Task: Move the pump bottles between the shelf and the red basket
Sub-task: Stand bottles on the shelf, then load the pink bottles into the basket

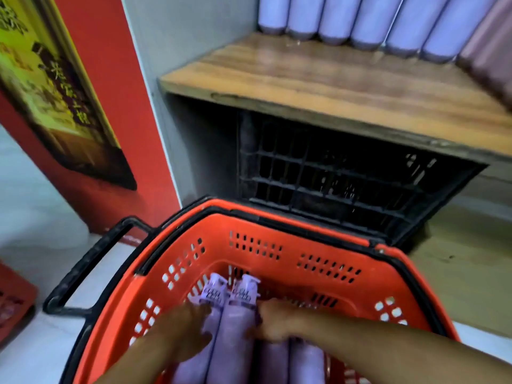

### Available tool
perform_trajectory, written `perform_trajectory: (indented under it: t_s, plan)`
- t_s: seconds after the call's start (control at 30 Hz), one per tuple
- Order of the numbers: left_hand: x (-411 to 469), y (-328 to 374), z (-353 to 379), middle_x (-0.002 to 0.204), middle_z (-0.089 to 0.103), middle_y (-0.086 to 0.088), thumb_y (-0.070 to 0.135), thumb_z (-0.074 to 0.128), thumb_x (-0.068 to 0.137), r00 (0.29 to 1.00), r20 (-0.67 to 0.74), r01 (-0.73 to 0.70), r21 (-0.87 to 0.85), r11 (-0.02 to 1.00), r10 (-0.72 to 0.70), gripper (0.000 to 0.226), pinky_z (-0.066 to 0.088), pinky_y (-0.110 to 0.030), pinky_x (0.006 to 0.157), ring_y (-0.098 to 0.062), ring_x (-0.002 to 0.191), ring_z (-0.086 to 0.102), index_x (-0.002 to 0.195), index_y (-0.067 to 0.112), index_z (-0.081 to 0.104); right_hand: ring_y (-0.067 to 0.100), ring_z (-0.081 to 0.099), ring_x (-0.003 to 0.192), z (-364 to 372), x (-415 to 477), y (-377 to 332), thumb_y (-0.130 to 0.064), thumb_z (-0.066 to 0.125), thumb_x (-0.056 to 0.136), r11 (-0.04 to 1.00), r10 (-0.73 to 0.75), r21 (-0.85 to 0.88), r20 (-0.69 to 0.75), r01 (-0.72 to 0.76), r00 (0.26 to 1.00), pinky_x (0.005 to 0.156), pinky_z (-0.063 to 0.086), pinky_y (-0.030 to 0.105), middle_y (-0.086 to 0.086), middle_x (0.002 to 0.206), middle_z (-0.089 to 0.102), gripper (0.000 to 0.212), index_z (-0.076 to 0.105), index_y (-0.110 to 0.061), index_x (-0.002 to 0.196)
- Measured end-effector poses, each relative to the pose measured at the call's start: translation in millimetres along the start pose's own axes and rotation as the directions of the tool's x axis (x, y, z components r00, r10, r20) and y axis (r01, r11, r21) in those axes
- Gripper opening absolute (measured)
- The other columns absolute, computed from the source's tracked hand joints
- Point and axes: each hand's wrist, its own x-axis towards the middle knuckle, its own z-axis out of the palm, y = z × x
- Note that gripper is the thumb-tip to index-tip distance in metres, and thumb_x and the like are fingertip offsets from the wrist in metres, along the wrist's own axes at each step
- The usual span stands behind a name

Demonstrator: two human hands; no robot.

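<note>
The wooden shelf [318, 79] carries a row of purple bottles [368, 20] along its back. Below it the red basket [291, 239] stands on the floor. Inside lie the pump bottles [235, 333], side by side. The left hand [188, 328] grasps one of them and the right hand [274, 320] its neighbour.

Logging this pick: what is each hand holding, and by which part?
The left hand grips the left pump bottle, the right hand the right pump bottle, each by the upper body just below the pump, both lying in the red basket.
</note>
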Motion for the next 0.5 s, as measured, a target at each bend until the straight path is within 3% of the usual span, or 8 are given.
perform_trajectory:
  t_s: [0.07, 0.1, 0.2, 0.27, 0.33, 0.4, 0.5]
  plan:
    - [-5, 8, -4, 0.139, 0.056, 0.007, 0.049, 0.051, 0.093, 0.996, -0.084, -0.026, -0.091, 0.995, 0.018, 0.054, 0.043, -0.021, 0.101, -0.013, 0.124, 0.055, 0.145, 0.035, 0.044, 0.032, 0.064, 0.111, -53, -30, -11, -0.049, 0.061, 0.099, 0.990, -0.116, -0.071, 0.112, 0.124, 0.987, 0.090, 0.051, 0.034, 0.016, 0.128, 0.067, 0.054, 0.060, -0.009, 0.135]
    - [-9, 14, -11, 0.136, 0.056, 0.008, 0.048, 0.051, 0.095, 0.987, -0.156, -0.062, -0.152, 0.986, 0.038, 0.050, 0.042, -0.018, 0.099, -0.011, 0.123, 0.054, 0.143, 0.035, 0.046, 0.026, 0.063, 0.105, -83, -49, -17, -0.045, 0.062, 0.101, 0.983, -0.183, -0.008, 0.135, 0.186, 0.974, 0.084, 0.051, 0.029, 0.013, 0.125, 0.067, 0.051, 0.057, -0.010, 0.139]
    - [-19, 43, -57, 0.110, 0.067, 0.000, 0.026, 0.066, 0.093, 0.954, -0.291, -0.198, -0.442, 0.875, 0.069, 0.030, 0.043, -0.013, 0.083, -0.021, 0.100, 0.063, 0.124, 0.027, 0.065, 0.019, 0.062, 0.094, -179, -125, -30, -0.029, 0.062, 0.102, 0.842, -0.412, 0.421, 0.098, 0.337, 0.906, 0.078, 0.057, 0.029, 0.010, 0.108, 0.066, 0.040, 0.056, -0.020, 0.141]
    - [-24, 64, -112, 0.084, 0.073, -0.010, 0.000, 0.078, 0.080, 0.862, -0.507, -0.354, -0.606, 0.712, -0.003, 0.027, 0.047, -0.011, 0.067, -0.033, 0.080, 0.068, 0.096, 0.022, 0.076, 0.024, 0.067, 0.090, -237, -174, -30, -0.026, 0.063, 0.098, 0.649, -0.515, 0.606, -0.095, 0.459, 0.852, 0.073, 0.062, 0.034, 0.008, 0.100, 0.068, 0.032, 0.063, -0.025, 0.130]
    - [-34, 85, -165, 0.073, 0.074, -0.003, 0.011, 0.082, 0.075, 0.677, -0.736, -0.545, -0.511, 0.665, -0.011, 0.023, 0.047, -0.009, 0.059, -0.018, 0.065, 0.068, 0.086, 0.030, 0.077, 0.028, 0.070, 0.084, -286, -202, -24, -0.030, 0.069, 0.093, 0.506, -0.466, 0.626, -0.381, 0.593, 0.799, 0.070, 0.062, 0.036, 0.009, 0.092, 0.071, 0.030, 0.068, -0.021, 0.122]
    - [-35, 105, -218, 0.073, 0.074, 0.008, 0.020, 0.079, 0.078, 0.473, -0.881, -0.678, -0.348, 0.648, 0.022, 0.014, 0.044, -0.005, 0.057, -0.010, 0.061, 0.065, 0.085, 0.031, 0.077, 0.026, 0.070, 0.075, -329, -208, -15, -0.028, 0.068, 0.090, 0.453, -0.284, 0.569, -0.638, 0.686, 0.716, 0.066, 0.062, 0.036, 0.009, 0.084, 0.071, 0.031, 0.068, -0.013, 0.117]
    - [-11, 134, -288, 0.067, 0.070, 0.013, 0.022, 0.077, 0.084, 0.324, -0.946, -0.728, -0.234, 0.645, 0.023, 0.008, 0.044, -0.011, 0.055, -0.009, 0.056, 0.062, 0.081, 0.029, 0.075, 0.019, 0.066, 0.059, -380, -186, -2, -0.020, 0.064, 0.099, 0.421, 0.015, 0.542, -0.806, 0.727, 0.592, 0.058, 0.058, 0.031, 0.005, 0.075, 0.067, 0.013, 0.068, -0.009, 0.103]
